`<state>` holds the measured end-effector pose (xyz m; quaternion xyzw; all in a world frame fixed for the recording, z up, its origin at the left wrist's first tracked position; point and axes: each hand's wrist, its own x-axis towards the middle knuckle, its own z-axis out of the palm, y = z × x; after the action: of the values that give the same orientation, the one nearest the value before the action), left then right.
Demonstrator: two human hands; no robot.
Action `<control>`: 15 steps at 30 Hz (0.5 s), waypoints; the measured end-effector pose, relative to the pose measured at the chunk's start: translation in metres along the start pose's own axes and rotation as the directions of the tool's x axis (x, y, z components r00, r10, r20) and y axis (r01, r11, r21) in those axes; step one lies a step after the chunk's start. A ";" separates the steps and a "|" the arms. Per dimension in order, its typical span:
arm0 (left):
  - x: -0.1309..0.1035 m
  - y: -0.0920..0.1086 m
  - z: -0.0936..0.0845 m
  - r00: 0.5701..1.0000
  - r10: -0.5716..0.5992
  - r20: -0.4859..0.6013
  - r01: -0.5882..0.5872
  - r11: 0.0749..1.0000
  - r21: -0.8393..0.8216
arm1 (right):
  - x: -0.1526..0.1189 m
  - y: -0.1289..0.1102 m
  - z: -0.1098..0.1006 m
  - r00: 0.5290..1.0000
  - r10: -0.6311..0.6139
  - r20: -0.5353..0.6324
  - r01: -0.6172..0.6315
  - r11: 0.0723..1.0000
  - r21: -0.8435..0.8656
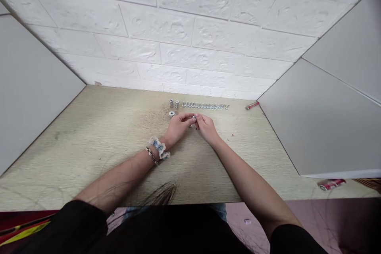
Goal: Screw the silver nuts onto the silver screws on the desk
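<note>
Metal fitting (193, 117), small and shiny, sits between the fingertips of both hands, slightly above the middle of the worktop (113, 127). The left hand (178, 124) pinches it from the left between thumb and fingers; the right hand (206, 127) pinches from the right, fingertips close against the other's. Neither hand is clearly nearer to it, and its long axis cannot be told, as the fingers cover most of it. Another bit of metal (190, 126) shows just below the left fingertips; whether it joins the held piece is unclear.

Directly to the far side of the hands, a row of screws (205, 106) runs left to right, its middle closer to the right hand. Left of that row stand two metal connectors (177, 104), and a wide-topped connector (172, 114) lies just beside the left hand, partly hidden. A red cylinder (252, 105) rests far right.
</note>
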<state>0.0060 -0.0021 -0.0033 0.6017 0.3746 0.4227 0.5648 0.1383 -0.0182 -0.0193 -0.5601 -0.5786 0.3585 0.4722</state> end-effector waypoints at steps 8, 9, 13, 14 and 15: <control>0.003 -0.003 -0.002 0.991 -0.130 -0.033 0.128 0.990 -0.056 | -0.002 -0.001 0.000 0.997 -0.072 -0.006 0.071 0.993 -0.094; 0.003 -0.002 -0.002 0.988 -0.147 -0.037 0.144 0.986 -0.078 | -0.002 -0.001 0.000 0.997 -0.076 -0.006 0.075 0.993 -0.092; 0.003 0.001 -0.001 0.983 -0.180 -0.034 0.173 0.975 -0.138 | -0.003 0.001 0.002 0.995 -0.097 -0.027 0.094 0.993 -0.073; 0.002 0.001 -0.001 0.982 -0.186 -0.032 0.180 0.973 -0.143 | -0.003 0.001 0.003 0.993 -0.109 -0.036 0.106 0.992 -0.074; 0.002 0.002 -0.002 0.981 -0.190 -0.028 0.184 0.972 -0.142 | -0.004 0.000 0.003 0.991 -0.125 -0.042 0.121 0.989 -0.081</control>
<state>0.0052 0.0000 -0.0015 0.5140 0.4107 0.4050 0.6349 0.1351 -0.0214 -0.0207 -0.5495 -0.6145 0.2926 0.4846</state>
